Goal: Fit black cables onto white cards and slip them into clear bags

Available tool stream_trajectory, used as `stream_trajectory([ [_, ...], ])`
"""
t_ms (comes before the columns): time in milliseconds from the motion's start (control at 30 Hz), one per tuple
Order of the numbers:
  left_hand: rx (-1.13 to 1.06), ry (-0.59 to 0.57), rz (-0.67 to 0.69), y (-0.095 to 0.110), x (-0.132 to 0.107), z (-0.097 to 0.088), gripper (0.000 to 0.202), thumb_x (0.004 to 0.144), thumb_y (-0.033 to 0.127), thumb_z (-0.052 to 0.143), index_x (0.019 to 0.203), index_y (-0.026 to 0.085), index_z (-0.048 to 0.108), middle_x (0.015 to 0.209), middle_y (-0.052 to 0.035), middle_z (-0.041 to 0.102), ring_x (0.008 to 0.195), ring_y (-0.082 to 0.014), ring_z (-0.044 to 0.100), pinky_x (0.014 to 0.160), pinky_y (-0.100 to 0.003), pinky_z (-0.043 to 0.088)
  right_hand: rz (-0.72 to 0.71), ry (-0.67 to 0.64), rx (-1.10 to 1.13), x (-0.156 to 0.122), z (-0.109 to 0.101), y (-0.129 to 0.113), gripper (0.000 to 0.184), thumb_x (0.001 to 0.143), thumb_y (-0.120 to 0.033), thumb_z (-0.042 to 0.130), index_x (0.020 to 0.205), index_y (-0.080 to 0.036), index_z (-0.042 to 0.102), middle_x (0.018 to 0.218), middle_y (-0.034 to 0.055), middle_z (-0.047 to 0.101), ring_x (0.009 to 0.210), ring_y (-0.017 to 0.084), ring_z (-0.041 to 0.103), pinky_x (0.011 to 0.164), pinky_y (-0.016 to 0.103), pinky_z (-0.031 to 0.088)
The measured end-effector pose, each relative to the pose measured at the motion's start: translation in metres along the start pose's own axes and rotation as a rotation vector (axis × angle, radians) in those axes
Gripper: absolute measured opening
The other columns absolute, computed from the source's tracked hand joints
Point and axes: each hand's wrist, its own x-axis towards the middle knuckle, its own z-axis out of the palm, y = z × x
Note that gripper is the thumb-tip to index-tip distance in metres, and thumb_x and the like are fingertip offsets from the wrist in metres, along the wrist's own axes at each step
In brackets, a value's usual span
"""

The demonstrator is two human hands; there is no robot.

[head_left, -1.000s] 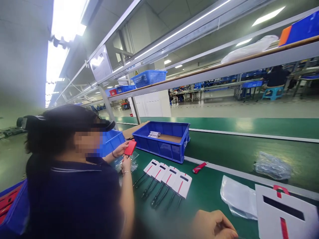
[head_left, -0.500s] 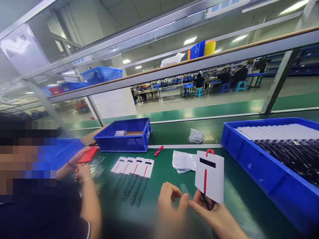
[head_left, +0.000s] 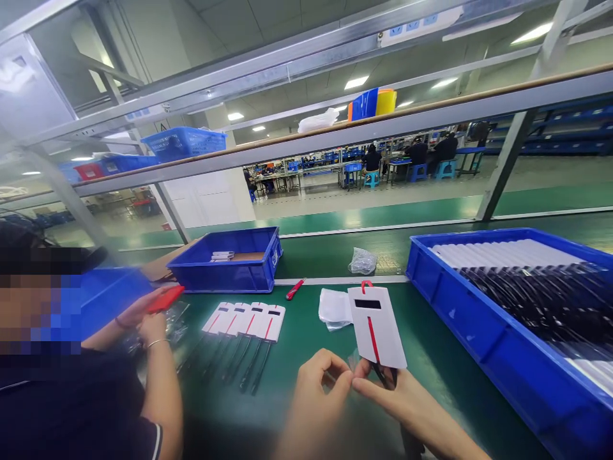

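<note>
1. Holding a white sleeve (head_left: 390, 332) at its cabled lower end, my right hand (head_left: 407, 397) has it tilted above the green table (head_left: 299, 335).
2. On my left hand (head_left: 320, 386), thumb and forefinger nearly meet beside a clear film (head_left: 354, 360); whether they grip it, I cannot tell.
3. On my feed, the sleeve overlaps clear bags (head_left: 334, 308), left of a blue bin (head_left: 479, 332).

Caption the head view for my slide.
Right hand holding a flat white red-striped sleeve over a green tabletop, left hand alongside.
</note>
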Motion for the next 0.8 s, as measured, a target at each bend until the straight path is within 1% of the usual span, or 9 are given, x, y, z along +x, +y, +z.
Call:
stream_trajectory([
  [100, 0.103, 0.009, 0.017, 0.002, -0.001, -0.002, 0.014, 0.088, 0.021, 0.055, 0.075, 0.018, 0.059, 0.076, -0.0017, 0.063, 0.071, -0.0157, 0.059, 0.061, -0.024, 0.042, 0.016, 0.050, -0.029, 0.002, -0.005, 0.003, 0.027, 0.080, -0.050, 0.064, 0.078, -0.023, 0.065, 0.077, -0.0011, 0.061, 0.071, 0.019, 0.052, 0.062, 0.028, 0.041],
  [233, 0.248, 0.006, 0.057, 0.000, -0.003, 0.000, 0.013, 0.087, 0.018, 0.053, 0.074, 0.020, 0.056, 0.079, -0.0030, 0.062, 0.070, -0.0169, 0.059, 0.060, -0.026, 0.044, 0.056, 0.087, -0.074, 0.004, -0.003, 0.008, 0.025, 0.081, -0.048, 0.062, 0.078, -0.023, 0.062, 0.059, -0.0069, 0.043, 0.055, 0.013, 0.036, 0.054, 0.027, 0.030],
  [333, 0.220, 0.022, 0.100, -0.003, -0.003, 0.001, 0.014, 0.089, 0.020, 0.057, 0.075, 0.022, 0.060, 0.079, -0.0036, 0.063, 0.070, -0.0182, 0.061, 0.059, -0.027, 0.046, 0.057, 0.052, -0.092, 0.007, 0.006, 0.003, 0.021, 0.079, -0.043, 0.064, 0.086, -0.023, 0.065, 0.050, -0.0113, 0.025, 0.048, 0.012, 0.025, 0.048, 0.027, 0.021],
  [367, 0.185, 0.042, 0.120, -0.004, -0.003, 0.000, 0.014, 0.090, 0.022, 0.059, 0.076, 0.023, 0.062, 0.080, -0.0039, 0.064, 0.071, -0.0189, 0.062, 0.058, -0.027, 0.047, 0.047, 0.041, -0.091, 0.010, 0.010, 0.000, 0.020, 0.078, -0.041, 0.064, 0.087, -0.023, 0.065, 0.050, -0.0116, 0.024, 0.047, 0.012, 0.024, 0.047, 0.027, 0.020],
  [400, 0.150, 0.062, 0.140, -0.005, -0.002, -0.002, 0.012, 0.091, 0.026, 0.061, 0.079, 0.025, 0.065, 0.083, -0.0044, 0.065, 0.074, -0.0194, 0.063, 0.059, -0.028, 0.049, 0.031, 0.034, -0.085, 0.014, 0.013, -0.003, 0.018, 0.077, -0.038, 0.065, 0.088, -0.024, 0.065, 0.051, -0.0111, 0.027, 0.047, 0.012, 0.026, 0.047, 0.027, 0.022],
  [467, 0.106, 0.088, 0.162, -0.009, 0.001, -0.008, 0.008, 0.094, 0.033, 0.062, 0.092, 0.027, 0.068, 0.095, -0.0053, 0.068, 0.083, -0.0189, 0.065, 0.065, -0.028, 0.054, -0.006, 0.021, -0.059, 0.024, 0.020, -0.011, 0.017, 0.075, -0.037, 0.066, 0.085, -0.024, 0.064, 0.059, -0.0080, 0.043, 0.055, 0.013, 0.037, 0.052, 0.026, 0.030],
  [533, 0.089, 0.098, 0.161, -0.014, 0.007, -0.017, 0.015, 0.097, 0.036, 0.060, 0.106, 0.027, 0.067, 0.110, -0.0065, 0.067, 0.093, -0.0179, 0.065, 0.075, -0.030, 0.057, -0.028, -0.005, -0.022, 0.036, 0.024, -0.017, 0.019, 0.075, -0.040, 0.065, 0.079, -0.023, 0.061, 0.070, -0.0045, 0.054, 0.064, 0.015, 0.045, 0.059, 0.026, 0.037],
  [633, 0.072, 0.106, 0.149, -0.022, 0.020, -0.034, 0.020, 0.099, 0.036, 0.056, 0.113, 0.025, 0.066, 0.122, -0.0072, 0.064, 0.102, -0.0194, 0.065, 0.085, -0.034, 0.057, -0.014, -0.086, 0.023, 0.053, 0.027, -0.024, 0.024, 0.078, -0.044, 0.064, 0.073, -0.022, 0.056, 0.072, -0.0032, 0.054, 0.069, 0.016, 0.046, 0.063, 0.027, 0.039],
  [800, 0.064, 0.105, 0.118, -0.030, 0.051, -0.061, 0.026, 0.099, 0.035, 0.058, 0.120, 0.021, 0.063, 0.126, -0.0094, 0.063, 0.104, -0.0212, 0.064, 0.089, -0.041, 0.057, 0.076, -0.194, 0.073, 0.073, 0.025, -0.031, 0.026, 0.077, -0.044, 0.067, 0.082, -0.021, 0.057, 0.071, -0.0046, 0.049, 0.067, 0.015, 0.042, 0.061, 0.026, 0.036],
])
